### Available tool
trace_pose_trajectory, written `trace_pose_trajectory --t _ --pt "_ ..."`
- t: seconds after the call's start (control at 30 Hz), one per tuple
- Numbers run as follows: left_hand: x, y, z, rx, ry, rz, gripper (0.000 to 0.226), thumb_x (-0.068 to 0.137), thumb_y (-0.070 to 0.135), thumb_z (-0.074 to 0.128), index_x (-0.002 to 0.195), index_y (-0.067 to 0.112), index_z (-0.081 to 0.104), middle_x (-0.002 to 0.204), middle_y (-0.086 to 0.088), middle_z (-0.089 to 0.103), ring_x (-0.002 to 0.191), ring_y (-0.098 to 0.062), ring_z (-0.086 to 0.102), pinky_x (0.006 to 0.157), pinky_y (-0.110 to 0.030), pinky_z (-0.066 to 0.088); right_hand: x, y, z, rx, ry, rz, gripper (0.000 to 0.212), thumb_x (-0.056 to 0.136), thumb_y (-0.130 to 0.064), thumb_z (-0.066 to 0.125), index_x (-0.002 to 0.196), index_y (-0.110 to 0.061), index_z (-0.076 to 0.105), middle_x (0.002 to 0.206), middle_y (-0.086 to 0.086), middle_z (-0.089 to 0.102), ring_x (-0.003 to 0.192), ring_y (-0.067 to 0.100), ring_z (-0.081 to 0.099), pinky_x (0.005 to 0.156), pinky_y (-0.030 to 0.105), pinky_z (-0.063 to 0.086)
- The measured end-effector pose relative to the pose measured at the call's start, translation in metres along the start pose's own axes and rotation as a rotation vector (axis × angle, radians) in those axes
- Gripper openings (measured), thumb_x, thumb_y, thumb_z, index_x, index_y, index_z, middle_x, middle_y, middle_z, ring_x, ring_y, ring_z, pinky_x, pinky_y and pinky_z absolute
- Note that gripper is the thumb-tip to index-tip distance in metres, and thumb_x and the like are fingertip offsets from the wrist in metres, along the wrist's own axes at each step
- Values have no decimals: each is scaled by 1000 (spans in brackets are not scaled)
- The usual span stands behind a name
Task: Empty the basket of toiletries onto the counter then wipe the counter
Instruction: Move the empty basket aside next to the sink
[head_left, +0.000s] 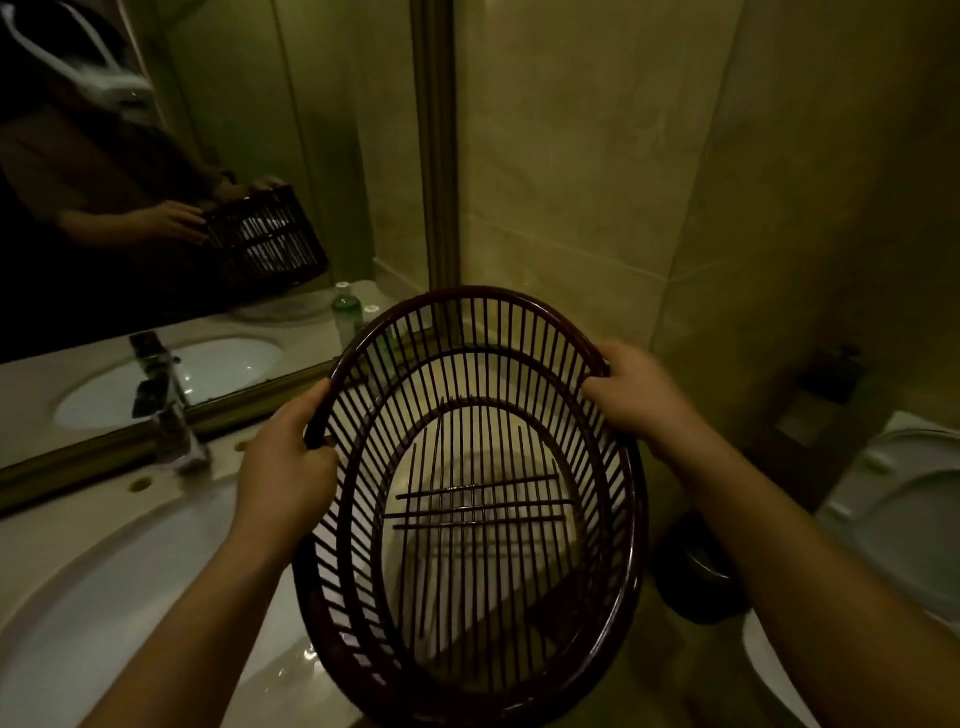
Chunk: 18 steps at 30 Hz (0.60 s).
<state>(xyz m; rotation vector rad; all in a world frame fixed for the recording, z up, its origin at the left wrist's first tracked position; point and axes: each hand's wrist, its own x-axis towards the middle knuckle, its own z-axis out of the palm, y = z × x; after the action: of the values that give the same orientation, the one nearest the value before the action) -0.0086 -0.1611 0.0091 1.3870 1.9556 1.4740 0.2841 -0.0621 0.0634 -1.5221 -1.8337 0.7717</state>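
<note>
A dark brown oval slatted basket (628, 530) is held up in the air over the right end of the counter (156, 499), tilted with its opening toward me. Nothing lies inside it. My left hand (283, 462) grips its left rim and my right hand (631, 395) grips its upper right rim. Behind the basket, against the mirror, stands a green bottle with a white cap (346, 312) and a second white cap (370, 310) beside it. Whatever sits on the counter beneath the basket shows only dimly through the slats.
A white sink basin (119, 613) fills the lower left, with a chrome tap (171, 415) at its back. The mirror (208, 156) runs along the far wall. A toilet (904, 519) stands at the right with a dark bin (701, 577) on the floor beside it.
</note>
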Motion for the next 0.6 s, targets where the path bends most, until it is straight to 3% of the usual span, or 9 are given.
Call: trace_pose_trajectory --t 0.13,0.3,0.4,0.6 --pt "31 -3 18 -48 -26 -15 77 83 -9 50 139 43 43 130 19 50 118 -17 56 94 -49 52 37 1 4 -61 43 12 28 95 -15 55 83 -40 52 90 -4 68 79 14 68 68 34 58" --pt "65 -6 32 -85 -74 -6 77 83 -9 50 140 43 44 136 9 52 114 -21 59 89 -53 54 84 -1 12 -163 40 72 18 95 -17 55 93 -34 58 91 -2 68 81 17 67 76 42 59" --pt "83 -5 43 -92 -80 -3 75 83 -7 50 138 44 44 133 10 53 107 -26 63 86 -56 55 112 0 16 -235 50 102 18 95 -17 54 109 -27 62 95 -1 67 85 19 67 81 45 59" --pt "105 -11 72 -186 -68 -84 68 87 -4 48 139 40 43 133 3 54 108 -30 62 89 -55 53 170 4 25 -609 76 92 14 95 -18 52 108 -17 59 90 3 60 86 23 62 80 44 57"
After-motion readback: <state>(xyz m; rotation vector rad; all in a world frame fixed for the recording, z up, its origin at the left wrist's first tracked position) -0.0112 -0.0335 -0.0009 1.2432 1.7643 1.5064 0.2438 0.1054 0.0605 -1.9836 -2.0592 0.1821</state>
